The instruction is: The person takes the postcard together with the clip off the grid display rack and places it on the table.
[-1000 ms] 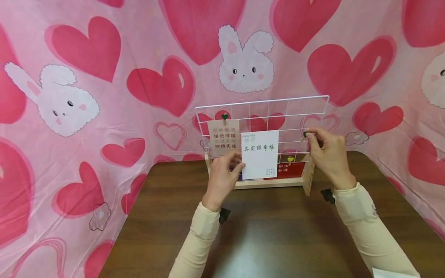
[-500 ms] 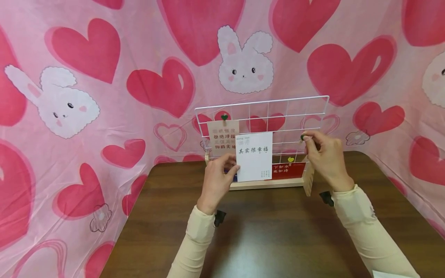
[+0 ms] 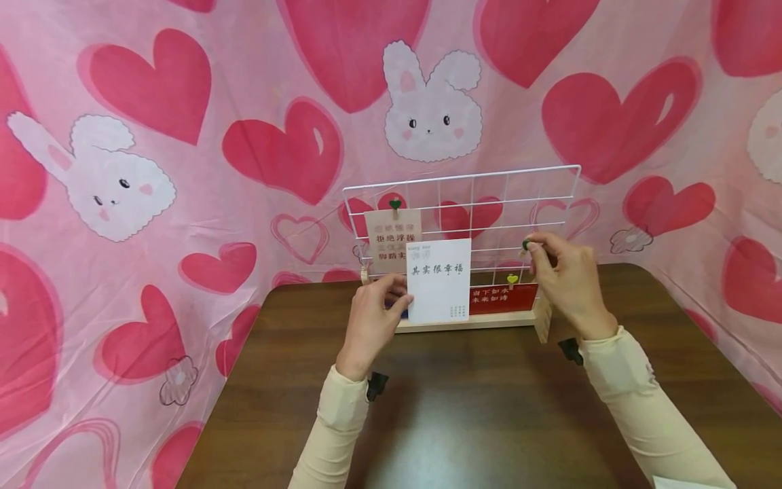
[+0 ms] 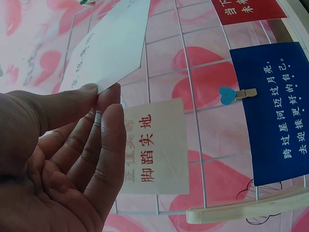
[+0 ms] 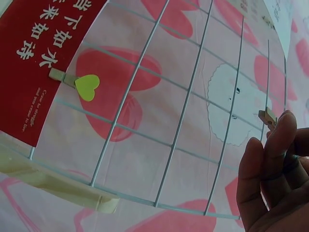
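My left hand [image 3: 374,324] pinches a white card [image 3: 438,288] with black Chinese writing by its left edge, in front of the white wire grid [image 3: 489,178]. In the left wrist view, thumb and forefinger hold the card's corner, apart from the grid. My right hand [image 3: 568,282] pinches a small wooden clothespin [image 5: 268,117] with a green heart [image 3: 526,245], near the grid's right side. A beige card [image 3: 391,227] hangs at the grid's upper left from another green-heart clothespin [image 3: 395,206]. The white card partly covers it in the head view.
Low on the grid hang a blue card [image 4: 275,116] with a blue-heart clothespin [image 4: 236,95] and a red card [image 3: 504,301] with a yellow-heart clothespin [image 3: 512,280]. A wooden base [image 3: 489,322] holds the grid upright on the brown table [image 3: 476,407]. Behind stands a pink heart-patterned cloth [image 3: 244,61].
My left hand has carried the white card left and slightly down, uncovering more of the red card. The right hand has shifted slightly left with the clothespin.
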The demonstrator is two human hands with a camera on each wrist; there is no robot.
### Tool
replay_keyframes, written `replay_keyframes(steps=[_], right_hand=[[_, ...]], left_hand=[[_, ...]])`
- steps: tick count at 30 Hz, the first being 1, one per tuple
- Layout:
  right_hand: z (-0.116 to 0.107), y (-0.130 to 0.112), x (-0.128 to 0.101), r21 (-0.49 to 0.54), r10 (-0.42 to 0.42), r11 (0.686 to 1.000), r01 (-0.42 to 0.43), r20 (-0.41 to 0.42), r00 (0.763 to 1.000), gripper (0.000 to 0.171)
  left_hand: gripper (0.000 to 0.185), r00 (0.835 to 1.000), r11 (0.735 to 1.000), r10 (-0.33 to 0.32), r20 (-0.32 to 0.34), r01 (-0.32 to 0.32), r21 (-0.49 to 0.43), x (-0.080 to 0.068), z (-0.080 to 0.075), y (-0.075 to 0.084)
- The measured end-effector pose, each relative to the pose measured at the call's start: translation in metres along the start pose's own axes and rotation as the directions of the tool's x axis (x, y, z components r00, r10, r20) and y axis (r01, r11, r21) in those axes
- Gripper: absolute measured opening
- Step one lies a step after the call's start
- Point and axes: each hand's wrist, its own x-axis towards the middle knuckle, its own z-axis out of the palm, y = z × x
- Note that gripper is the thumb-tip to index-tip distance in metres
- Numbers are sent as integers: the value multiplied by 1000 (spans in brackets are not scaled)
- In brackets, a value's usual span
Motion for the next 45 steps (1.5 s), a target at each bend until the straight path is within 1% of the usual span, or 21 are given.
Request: replay_keyframes(steps=[8, 13, 18, 22, 36, 40, 45], right_hand=[[5, -3, -1, -5, -13, 1000, 13, 3, 1000, 10], [8, -4, -3, -11, -30, 999, 31, 12, 999, 9], [11, -6, -5, 13, -27, 1000, 27, 26, 999, 8], [14, -7, -7, 5, -29, 1000, 28, 37, 999, 8], [23, -11, -12, 5, -86, 996, 86, 44, 995, 8], [26, -12, -15, -7, -80, 997, 80, 58, 995, 8], [30, -14, -18, 8, -74, 997, 73, 63, 995, 8]], left_hand=[[20, 1000, 1000, 1, 0, -1, 6, -3, -6, -3], [20, 1000, 1000, -14, 10, 14, -1, -6, -9, -6], [21, 1000, 1000, -29, 10, 29, -6, -9, -13, -8], [23, 999, 999, -41, 9, 41, -7, -10, -16, -9], [20, 1000, 1000, -17, 15, 17, -11, -15, -25, -12], [19, 999, 1000, -29, 16, 30, -9, -18, -29, -14], [19, 999, 999, -35, 14, 35, -20, -20, -33, -18]])
